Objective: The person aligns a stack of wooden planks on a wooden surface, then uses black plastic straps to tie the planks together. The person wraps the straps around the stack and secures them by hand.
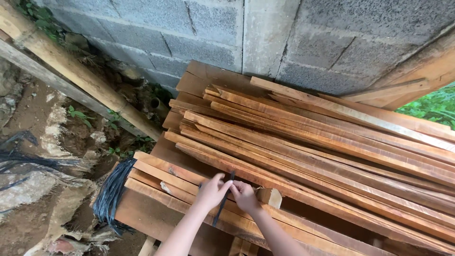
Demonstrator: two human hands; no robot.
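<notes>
Stack of sawn timber slats against a block wall, my hands pinching a dark strap at its near left end.

The wooden slats (308,142) look stiff and heavy. The black strap (223,201) looks thin, limp and light; my left hand (211,192) and right hand (245,196) are both closed on it, close together.

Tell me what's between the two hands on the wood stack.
In the head view, a thin dark strip runs between left hand and right hand.
</notes>
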